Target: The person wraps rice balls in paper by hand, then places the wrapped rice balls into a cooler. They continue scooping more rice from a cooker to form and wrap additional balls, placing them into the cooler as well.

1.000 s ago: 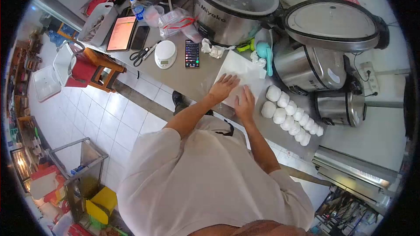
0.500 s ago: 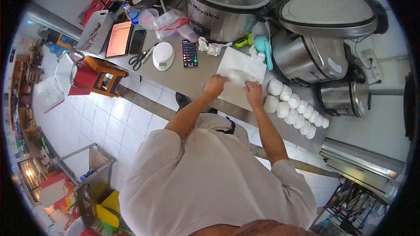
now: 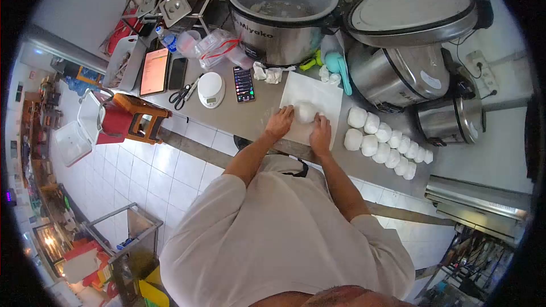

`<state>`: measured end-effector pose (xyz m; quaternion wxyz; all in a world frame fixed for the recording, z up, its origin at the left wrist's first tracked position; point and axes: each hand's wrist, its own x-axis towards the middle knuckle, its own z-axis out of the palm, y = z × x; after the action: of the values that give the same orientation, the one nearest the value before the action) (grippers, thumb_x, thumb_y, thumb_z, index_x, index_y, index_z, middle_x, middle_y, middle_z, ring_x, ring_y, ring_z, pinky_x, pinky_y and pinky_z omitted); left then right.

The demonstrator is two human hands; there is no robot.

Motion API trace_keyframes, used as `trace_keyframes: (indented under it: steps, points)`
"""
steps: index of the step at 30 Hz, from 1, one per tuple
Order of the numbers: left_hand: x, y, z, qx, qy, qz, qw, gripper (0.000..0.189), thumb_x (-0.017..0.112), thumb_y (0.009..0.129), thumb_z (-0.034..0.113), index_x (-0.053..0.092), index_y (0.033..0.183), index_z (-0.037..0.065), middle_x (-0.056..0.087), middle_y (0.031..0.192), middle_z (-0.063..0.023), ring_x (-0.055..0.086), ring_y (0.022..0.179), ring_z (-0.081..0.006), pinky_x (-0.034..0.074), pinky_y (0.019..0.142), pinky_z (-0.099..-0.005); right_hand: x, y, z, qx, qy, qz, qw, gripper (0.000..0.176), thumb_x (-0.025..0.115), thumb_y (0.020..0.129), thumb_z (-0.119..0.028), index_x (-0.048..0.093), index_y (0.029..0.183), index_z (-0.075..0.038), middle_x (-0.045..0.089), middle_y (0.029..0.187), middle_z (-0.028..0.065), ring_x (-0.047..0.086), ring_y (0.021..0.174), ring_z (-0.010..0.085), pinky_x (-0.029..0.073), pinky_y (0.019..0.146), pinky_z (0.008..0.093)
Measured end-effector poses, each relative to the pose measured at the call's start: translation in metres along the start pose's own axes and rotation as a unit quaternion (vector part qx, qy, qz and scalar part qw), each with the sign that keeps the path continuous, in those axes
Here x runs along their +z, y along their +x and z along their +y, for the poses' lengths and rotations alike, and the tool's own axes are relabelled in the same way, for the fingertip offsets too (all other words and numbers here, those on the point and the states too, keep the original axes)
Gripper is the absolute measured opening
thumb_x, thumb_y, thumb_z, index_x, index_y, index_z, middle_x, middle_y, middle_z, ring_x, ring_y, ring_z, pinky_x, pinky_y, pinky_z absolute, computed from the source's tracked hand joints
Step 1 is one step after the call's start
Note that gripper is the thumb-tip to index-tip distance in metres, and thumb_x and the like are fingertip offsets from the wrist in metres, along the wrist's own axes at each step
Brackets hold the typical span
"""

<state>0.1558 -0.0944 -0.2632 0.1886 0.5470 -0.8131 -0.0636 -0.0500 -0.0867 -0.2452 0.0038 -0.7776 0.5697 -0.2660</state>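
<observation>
A rounded white bundle (image 3: pixel 306 112), apparently rice, lies on a white paper sheet (image 3: pixel 315 88) at the counter's front. My left hand (image 3: pixel 280 122) is at the bundle's left side, fingers bent together at its edge. At its lower right is my right hand (image 3: pixel 321 135), with fingers closed against that edge. Whether a thin wrapper lies between fingers and bundle is too small to tell. Several similar white bundles (image 3: pixel 369 145) stand in two rows to the right of the sheet.
Behind the sheet stand a large open Miyako cooker (image 3: pixel 267 37) and another cooker (image 3: pixel 392 77) with its lid raised. To the left lie a phone (image 3: pixel 244 84), a kitchen scale (image 3: pixel 211 90), scissors (image 3: pixel 180 97) and a tablet (image 3: pixel 154 72). A turquoise scoop (image 3: pixel 338 67) rests near the cookers.
My right hand has moved lower, and both hands now sit at the bundle's sides. The bundle looks rounder and more exposed. The camera's view has shifted slightly.
</observation>
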Motion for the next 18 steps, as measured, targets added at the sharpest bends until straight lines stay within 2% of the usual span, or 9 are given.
trace_keyframes:
  steps: [2,4,7,8,9,11,12,14,18]
  points:
    - [-0.005,0.012,0.003,-0.043,-0.050,-0.016,0.998,0.013,0.061,0.085,0.010,0.068,0.093,0.003,0.059,0.118,-0.0141,0.059,0.112,-0.0314,0.053,0.092,-0.0429,-0.004,-0.007,-0.012,0.036,0.004,-0.002,0.999,0.031,0.064,0.091,-0.013,0.068,0.118,0.001,0.061,0.094,0.0194,0.063,0.087,0.0372,0.050,0.079,0.0454]
    - [-0.004,0.029,-0.006,-0.116,-0.118,-0.054,0.985,0.010,0.064,0.084,0.011,0.069,0.089,0.004,0.062,0.108,-0.0142,0.061,0.108,-0.0316,0.052,0.093,-0.0419,0.035,-0.016,0.017,0.155,0.155,-0.045,0.975,0.032,0.062,0.095,-0.019,0.067,0.120,0.000,0.062,0.096,0.0149,0.062,0.084,0.0305,0.050,0.077,0.0419]
    - [0.001,0.053,-0.022,-0.220,-0.252,-0.143,0.932,0.013,0.072,0.080,0.013,0.068,0.089,0.005,0.067,0.100,-0.0147,0.065,0.100,-0.0311,0.053,0.088,-0.0416,0.029,-0.002,0.023,0.362,0.389,-0.128,0.837,0.035,0.060,0.098,-0.030,0.068,0.119,-0.003,0.062,0.096,0.0087,0.059,0.079,0.0208,0.049,0.075,0.0357]
    - [-0.010,0.056,-0.025,-0.222,-0.297,-0.174,0.912,0.016,0.074,0.079,0.013,0.068,0.091,0.005,0.067,0.099,-0.0153,0.066,0.099,-0.0308,0.053,0.085,-0.0406,0.019,0.003,0.021,0.426,0.461,-0.155,0.763,0.036,0.060,0.099,-0.033,0.068,0.118,-0.004,0.062,0.095,0.0067,0.057,0.078,0.0177,0.048,0.074,0.0334]
    - [-0.014,0.062,-0.027,-0.221,-0.340,-0.204,0.891,0.020,0.076,0.079,0.014,0.067,0.093,0.004,0.068,0.098,-0.0160,0.067,0.097,-0.0305,0.053,0.082,-0.0396,0.019,0.006,0.018,0.445,0.460,-0.126,0.758,0.036,0.059,0.098,-0.035,0.068,0.111,-0.003,0.062,0.092,0.0076,0.057,0.079,0.0195,0.048,0.074,0.0347]
    - [-0.019,0.061,-0.018,-0.077,-0.251,-0.127,0.957,0.021,0.075,0.079,0.008,0.064,0.096,0.004,0.068,0.095,-0.0147,0.068,0.090,-0.0267,0.054,0.079,-0.0380,0.022,0.003,0.002,0.485,0.459,-0.068,0.742,0.039,0.058,0.098,-0.039,0.067,0.098,-0.002,0.062,0.086,0.0093,0.058,0.081,0.0230,0.047,0.075,0.0372]
    - [-0.021,0.057,-0.014,-0.001,-0.202,-0.088,0.975,0.022,0.075,0.079,0.005,0.062,0.097,0.004,0.068,0.094,-0.0141,0.068,0.086,-0.0247,0.054,0.078,-0.0372,0.014,0.006,-0.008,0.524,0.490,-0.042,0.695,0.039,0.059,0.097,-0.041,0.067,0.100,-0.003,0.061,0.085,0.0063,0.057,0.079,0.0199,0.046,0.072,0.0346]
    - [-0.014,0.048,-0.009,-0.034,-0.337,-0.113,0.934,0.021,0.071,0.081,0.000,0.059,0.098,0.004,0.068,0.093,-0.0109,0.067,0.085,-0.0208,0.053,0.078,-0.0347,-0.018,0.022,-0.031,0.592,0.549,0.014,0.590,0.039,0.061,0.096,-0.044,0.068,0.104,-0.006,0.058,0.082,0.0004,0.054,0.073,0.0138,0.046,0.067,0.0294]
    - [-0.025,0.035,0.006,-0.091,-0.532,-0.206,0.816,0.022,0.062,0.084,-0.009,0.056,0.098,0.006,0.066,0.093,-0.0051,0.063,0.090,-0.0145,0.051,0.081,-0.0312,-0.019,0.010,-0.022,0.546,0.474,0.018,0.691,0.043,0.061,0.096,-0.046,0.067,0.097,-0.003,0.058,0.081,0.0029,0.054,0.075,0.0155,0.045,0.069,0.0310]
